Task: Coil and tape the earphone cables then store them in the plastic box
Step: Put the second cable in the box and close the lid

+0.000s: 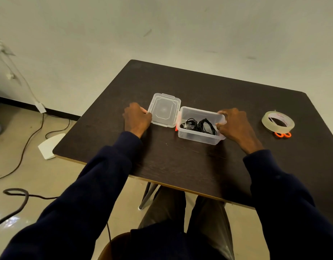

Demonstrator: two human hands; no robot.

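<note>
A clear plastic box stands in the middle of the dark table. Black coiled earphone cables lie inside it. Its clear lid lies flat on the table just left of the box, touching it. My left hand grips the lid's left edge with curled fingers. My right hand holds the box's right end, thumb and fingers curled round its rim.
A roll of clear tape lies at the right of the table, with orange scissor handles showing just in front of it. Cables run across the floor on the left. My legs are under the table's near edge.
</note>
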